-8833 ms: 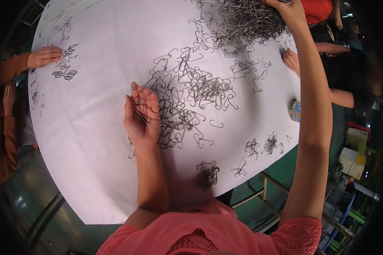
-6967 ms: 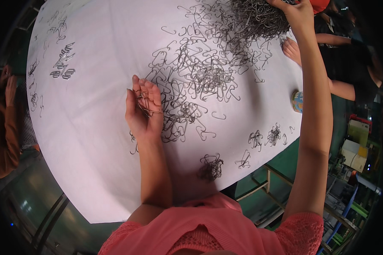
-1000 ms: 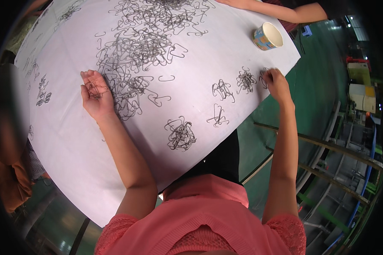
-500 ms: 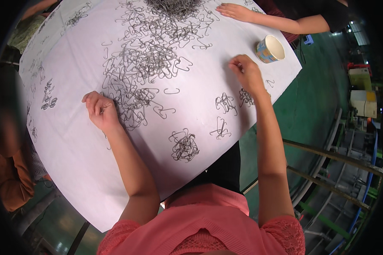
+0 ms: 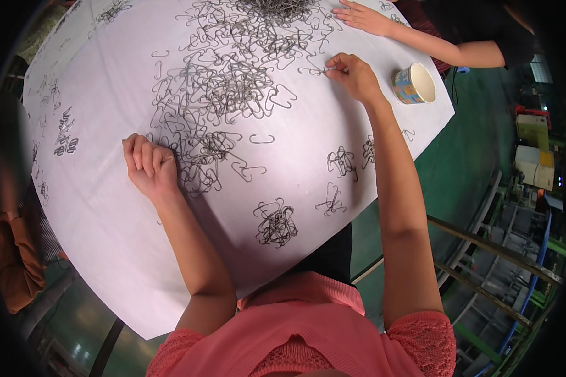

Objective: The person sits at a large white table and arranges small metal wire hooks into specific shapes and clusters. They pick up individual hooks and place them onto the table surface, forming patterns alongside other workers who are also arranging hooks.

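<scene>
While the left hand (image 5: 148,166) rests curled beside the scattered wire hooks (image 5: 223,94) on the white worktop (image 5: 107,207), the right hand (image 5: 353,74) pinches one hook at the pile's edge.

Thin grey metal wire hooks (image 5: 233,81) are lying dull on the bench (image 5: 107,207), which is showing a matt white paper-like cover; a paper cup (image 5: 414,83) is looking smooth.

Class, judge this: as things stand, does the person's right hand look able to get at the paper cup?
Probably yes: the right hand lies close to the paper cup, with only bare white table between them.
</scene>
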Demonstrator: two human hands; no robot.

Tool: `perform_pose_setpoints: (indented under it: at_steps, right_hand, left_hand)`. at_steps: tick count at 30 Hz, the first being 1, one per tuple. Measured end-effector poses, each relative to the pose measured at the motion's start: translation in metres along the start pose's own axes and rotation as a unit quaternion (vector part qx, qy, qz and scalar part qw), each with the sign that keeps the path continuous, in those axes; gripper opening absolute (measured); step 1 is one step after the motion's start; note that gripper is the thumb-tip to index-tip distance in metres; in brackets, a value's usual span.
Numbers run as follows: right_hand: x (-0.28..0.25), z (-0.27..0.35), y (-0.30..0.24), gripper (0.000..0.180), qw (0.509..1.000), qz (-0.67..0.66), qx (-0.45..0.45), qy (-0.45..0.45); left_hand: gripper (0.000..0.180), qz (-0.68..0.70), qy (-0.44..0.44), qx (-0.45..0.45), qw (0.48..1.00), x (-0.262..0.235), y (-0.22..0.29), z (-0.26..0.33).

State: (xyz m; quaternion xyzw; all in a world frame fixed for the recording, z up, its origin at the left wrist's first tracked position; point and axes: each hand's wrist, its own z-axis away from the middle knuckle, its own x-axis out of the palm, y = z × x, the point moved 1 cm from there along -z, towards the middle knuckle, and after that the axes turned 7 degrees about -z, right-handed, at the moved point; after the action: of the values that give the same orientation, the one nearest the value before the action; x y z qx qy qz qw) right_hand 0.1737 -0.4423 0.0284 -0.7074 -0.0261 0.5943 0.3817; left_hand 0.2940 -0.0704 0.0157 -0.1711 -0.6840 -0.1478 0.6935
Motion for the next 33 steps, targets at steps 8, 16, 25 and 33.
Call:
perform_pose_setpoints:
  at_steps: [8, 16, 25, 33]
  right_hand:
    - [0.003, -0.012, -0.002, 0.016, 0.997, -0.023, 0.052, -0.049]
    - [-0.026, 0.013, -0.035, 0.007, 1.000, 0.005, -0.012, 0.011]
    - [-0.050, 0.079, -0.027, 0.009, 0.997, -0.070, 0.030, 0.007]
    - [-0.051, 0.146, -0.016, 0.009, 0.967, -0.181, 0.180, -0.021]
  left_hand:
    - [0.015, 0.130, 0.010, 0.034, 0.991, -0.001, -0.002, -0.001]
    - [0.014, 0.132, 0.010, 0.064, 0.989, -0.004, 0.002, 0.000]
    - [0.013, 0.084, 0.043, 0.107, 0.990, -0.006, 0.005, -0.002]
    - [0.018, 0.134, 0.054, 0.077, 0.987, -0.003, 0.000, -0.003]
